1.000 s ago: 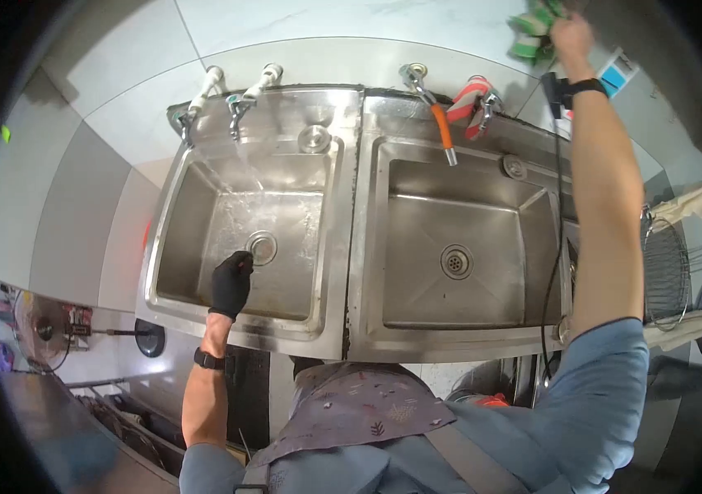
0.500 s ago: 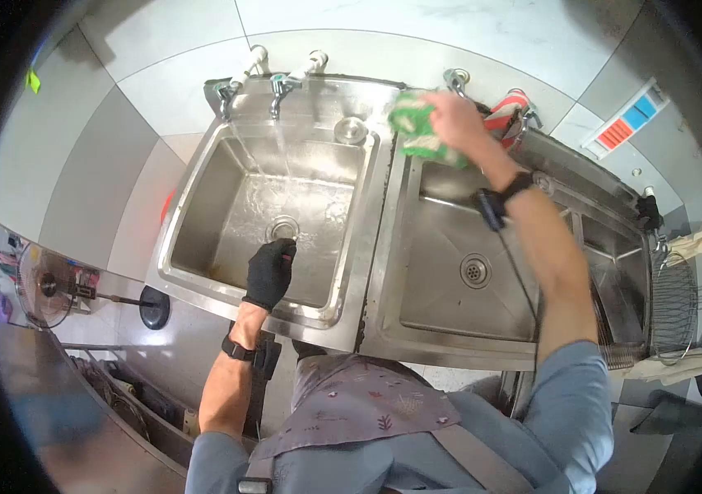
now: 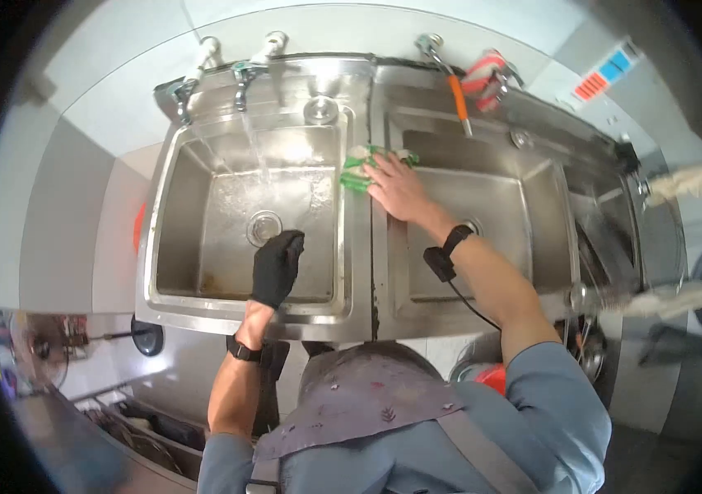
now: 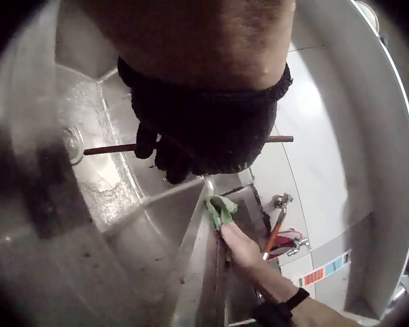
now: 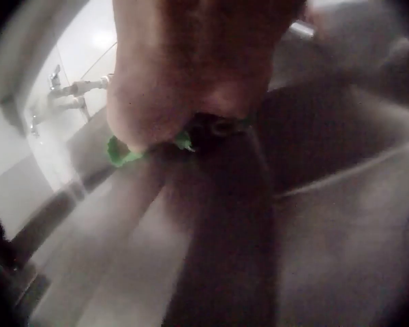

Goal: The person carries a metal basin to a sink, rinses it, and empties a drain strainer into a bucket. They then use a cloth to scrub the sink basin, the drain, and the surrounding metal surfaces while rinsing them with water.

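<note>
In the head view my left hand [image 3: 275, 267], in a black glove, is over the front part of the left sink [image 3: 171, 214]. The left wrist view shows its fingers curled round a thin brown stick [image 4: 109, 149], which sticks out on both sides of the fist. My bare right hand [image 3: 400, 189] lies with fingers extended on a green and white cloth [image 3: 354, 174], pressing it to the steel strip between the two sinks. Beneath the right wrist is the right sink [image 3: 491, 239]. From the right wrist view, the palm and wrist hide most of the cloth.
Water runs from the taps [image 3: 240, 86] into the left sink. A tap with an orange hose [image 3: 458, 97] hangs over the right sink, beside a red-and-white striped thing [image 3: 482, 72]. Round strainers [image 3: 320, 109] sit on the back ledge. A third basin [image 3: 606, 210] stands at the right.
My right hand has brought the green cloth from the wall at upper right down and left onto the strip between the sinks. The left hand stays over the left sink, still gripping.
</note>
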